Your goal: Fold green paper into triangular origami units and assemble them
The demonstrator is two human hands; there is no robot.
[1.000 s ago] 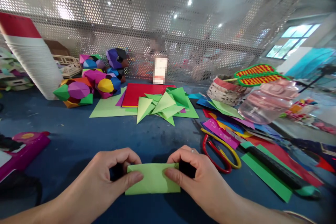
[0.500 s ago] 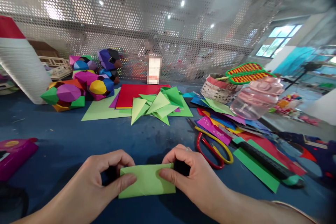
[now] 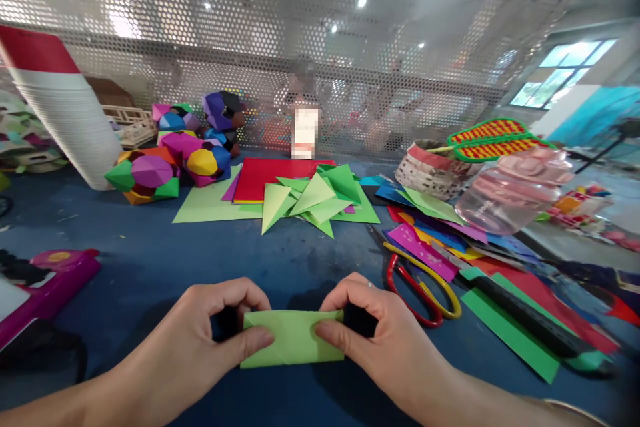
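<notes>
A folded light-green paper strip [image 3: 295, 341] lies crosswise between my two hands, low in the middle of the view. My left hand [image 3: 220, 327] pinches its left end, thumb on the near face and fingers behind. At the other end, my right hand [image 3: 367, 330], with a ring on one finger, grips it the same way. The fingertips behind the paper are hidden. Beyond the hands lies a pile of folded green paper pieces [image 3: 310, 200], partly on a red paper stack [image 3: 273, 180].
To the right are red-and-yellow scissors [image 3: 425, 290], a black-and-green utility knife [image 3: 530, 313], coloured paper sheets and a pink bottle [image 3: 513, 193]. At left stand stacked paper cups [image 3: 65, 113], several paper balls [image 3: 150, 173] and a purple device [image 3: 65, 280]. A perforated metal screen [image 3: 250, 27] rises behind.
The camera view has turned slightly left, so the scene sits farther right. Both hands keep their hold on the green paper, which is slightly less tilted.
</notes>
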